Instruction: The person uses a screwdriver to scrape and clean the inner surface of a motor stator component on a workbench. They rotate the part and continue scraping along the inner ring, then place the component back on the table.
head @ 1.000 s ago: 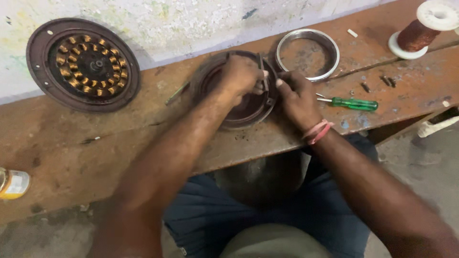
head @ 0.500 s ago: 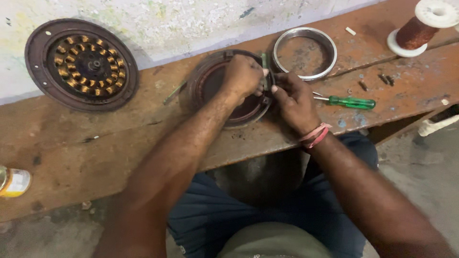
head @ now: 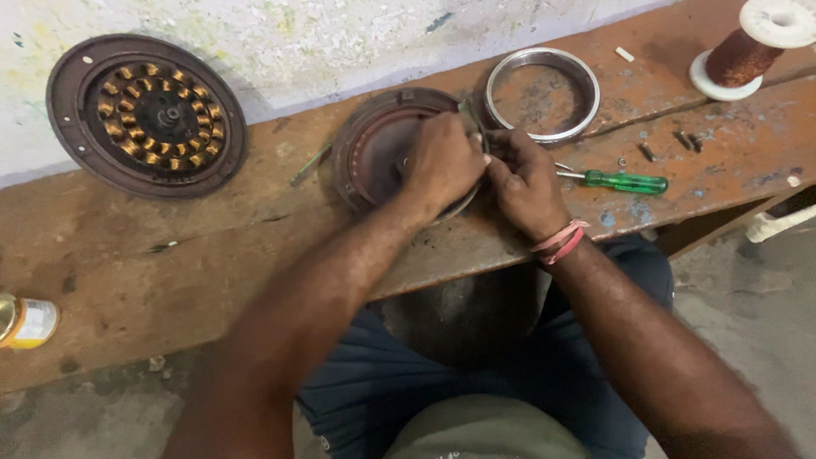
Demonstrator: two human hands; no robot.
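At the far left edge of the wooden worktop lies a small yellow-and-white can on its side. Further in, near the wall, rests a round dark motor plate with a ring of copper-wound coils facing up. A thin dark rod lies between that plate and the round motor housing, which sits mid-worktop, dish-shaped, brown and worn, with a rusty inner face. The left hand covers its right half, fingers curled down over the rim; what they grip is hidden. The right hand presses close against it, fingers bent and pinched at the housing's edge, though I cannot tell what they hold. A shiny metal ring lies just behind the hands. Right of them lies a green-handled screwdriver, then a few loose screws, and a spool of copper wire at the far corner.
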